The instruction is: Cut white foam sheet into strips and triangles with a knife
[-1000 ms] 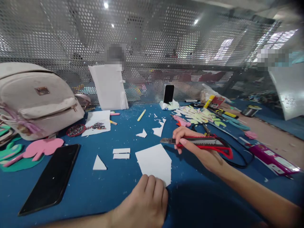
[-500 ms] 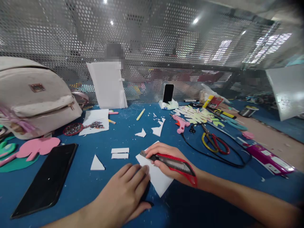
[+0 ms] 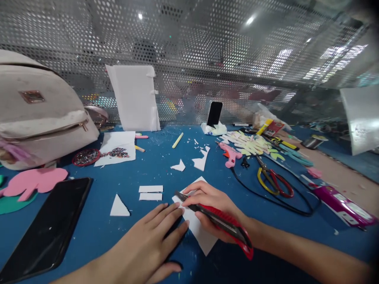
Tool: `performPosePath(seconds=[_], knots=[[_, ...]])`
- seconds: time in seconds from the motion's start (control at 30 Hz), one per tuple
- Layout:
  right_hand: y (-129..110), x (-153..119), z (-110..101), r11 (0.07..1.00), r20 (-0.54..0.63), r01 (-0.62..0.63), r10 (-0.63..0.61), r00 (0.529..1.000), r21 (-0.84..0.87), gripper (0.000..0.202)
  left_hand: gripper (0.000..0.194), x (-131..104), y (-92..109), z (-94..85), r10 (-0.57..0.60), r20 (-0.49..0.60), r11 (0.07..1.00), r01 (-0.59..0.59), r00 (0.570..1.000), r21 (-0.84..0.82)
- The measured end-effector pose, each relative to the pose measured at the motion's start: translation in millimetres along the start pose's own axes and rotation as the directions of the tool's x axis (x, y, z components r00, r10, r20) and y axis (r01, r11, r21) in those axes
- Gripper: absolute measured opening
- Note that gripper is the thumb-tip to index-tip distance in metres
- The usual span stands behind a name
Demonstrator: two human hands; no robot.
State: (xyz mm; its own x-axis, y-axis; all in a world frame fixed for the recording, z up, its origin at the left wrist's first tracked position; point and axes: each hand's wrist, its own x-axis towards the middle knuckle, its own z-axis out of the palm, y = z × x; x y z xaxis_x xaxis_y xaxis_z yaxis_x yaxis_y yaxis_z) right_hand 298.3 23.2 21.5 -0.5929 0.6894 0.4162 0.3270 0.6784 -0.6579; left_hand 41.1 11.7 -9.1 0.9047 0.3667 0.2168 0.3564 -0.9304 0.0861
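White sheet (image 3: 203,236) lies on the blue surface (image 3: 97,221), turned since a second ago. The left hand (image 3: 148,242), curled then, now spreads open fingers onto the sheet's left side. The right hand's (image 3: 214,203) fingers grip the red cutter (image 3: 226,224), its blade lowered to the sheet's upper-left edge.

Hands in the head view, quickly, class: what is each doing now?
Left hand: open, fingers spread, fingertips on the white flat sheet.
Right hand: closed around the red-and-black box cutter, blade tip at the sheet.
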Motion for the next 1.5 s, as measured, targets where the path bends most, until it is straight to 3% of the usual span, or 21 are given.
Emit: performPosePath(seconds=[0.1, 0.27, 0.37, 0.43, 0.57, 0.67, 0.97, 1.23, 1.5], knots=[[0, 2, 0, 1.000, 0.004, -0.016, 0.016, 1.000, -0.010, 0.034, 0.065, 1, -2, 1.5, 0.010, -0.007, 1.000, -0.010, 1.000, 0.017], [2, -1, 2, 1.000, 0.036, -0.007, 0.007, 0.999, -0.022, 0.041, 0.070, -5, -6, 21.9, 0.024, -0.093, 1.000, -0.022, 0.995, 0.022], [3, -4, 4, 0.998, 0.053, 0.032, -0.029, 0.998, -0.056, 0.043, 0.067, -5, -6, 20.4, 0.033, -0.159, 0.999, -0.027, 0.987, 0.039], [3, -5, 6, 0.993, 0.064, 0.055, -0.048, 0.997, -0.108, 0.040, 0.066, -3, -4, 10.0, 0.028, -0.132, 0.997, -0.019, 0.991, 0.069], [7, -6, 12, 0.974, 0.033, 0.116, -0.111, 0.993, -0.195, 0.032, 0.067, 5, 1, -14.0, 0.029, 0.028, 0.991, -0.033, 0.999, 0.126], [11, -5, 15, 0.971, 0.011, 0.128, -0.129, 0.992, -0.202, 0.026, 0.068, 10, 2, -21.1, 0.048, 0.085, 0.982, -0.063, 0.995, 0.179], [15, -7, 15, 0.990, -0.012, 0.084, -0.086, 0.996, -0.109, 0.029, 0.070, 10, 1, -22.7, 0.068, 0.107, 0.968, -0.091, 0.992, 0.233], [13, -8, 17, 0.980, -0.040, 0.121, -0.128, 0.991, -0.158, 0.035, 0.071, 0, -5, 13.5, 0.050, -0.063, 0.993, -0.043, 0.997, 0.113], [13, -6, 20, 0.963, -0.050, 0.172, -0.186, 0.981, -0.205, 0.030, 0.074, 2, -3, -7.1, -0.031, 0.046, 0.998, 0.029, 0.998, 0.049]])
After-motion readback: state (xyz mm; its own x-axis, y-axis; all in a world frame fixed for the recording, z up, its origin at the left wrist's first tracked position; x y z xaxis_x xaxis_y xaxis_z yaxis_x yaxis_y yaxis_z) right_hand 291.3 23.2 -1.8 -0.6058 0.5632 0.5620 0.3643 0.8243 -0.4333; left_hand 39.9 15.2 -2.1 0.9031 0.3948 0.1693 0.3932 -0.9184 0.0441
